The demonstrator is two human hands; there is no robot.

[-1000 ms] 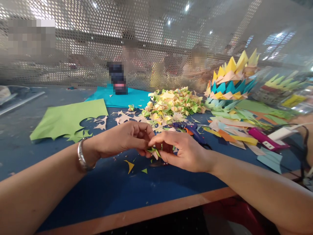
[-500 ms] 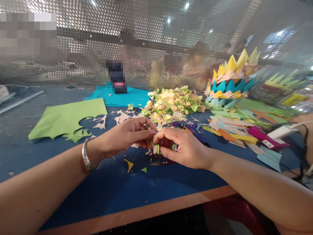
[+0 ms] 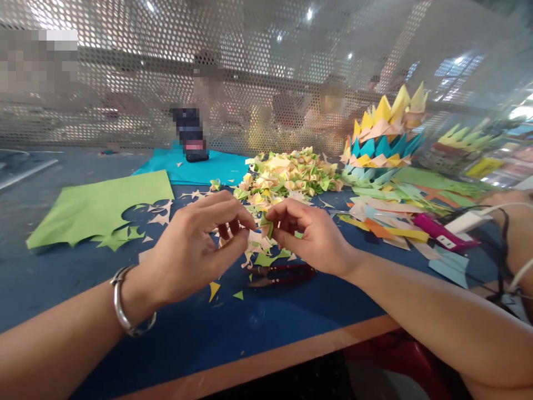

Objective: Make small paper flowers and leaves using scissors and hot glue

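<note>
My left hand [image 3: 195, 244], with a metal bangle [image 3: 125, 305] on the wrist, and my right hand [image 3: 310, 233] meet above the blue table [image 3: 175, 328]. Between their fingertips they pinch a small folded paper flower [image 3: 266, 229] of green and peach paper. Red-handled scissors [image 3: 278, 274] lie on the table just under the hands, among paper scraps [image 3: 258, 253]. Beyond the hands lies a heap of finished paper flowers [image 3: 291, 175].
A cut green sheet [image 3: 95, 208] lies at the left, a teal sheet [image 3: 200, 166] behind it. A stacked paper crown shape [image 3: 381, 139] stands at the back right, with coloured strips [image 3: 387, 219], a pink glue gun [image 3: 441, 233] and cables [image 3: 503, 244]. A perforated metal screen [image 3: 250, 72] closes the back; people sit behind it.
Both hands have lifted from the table with the paper flower, moving up and slightly away. The scissors under them are now uncovered.
</note>
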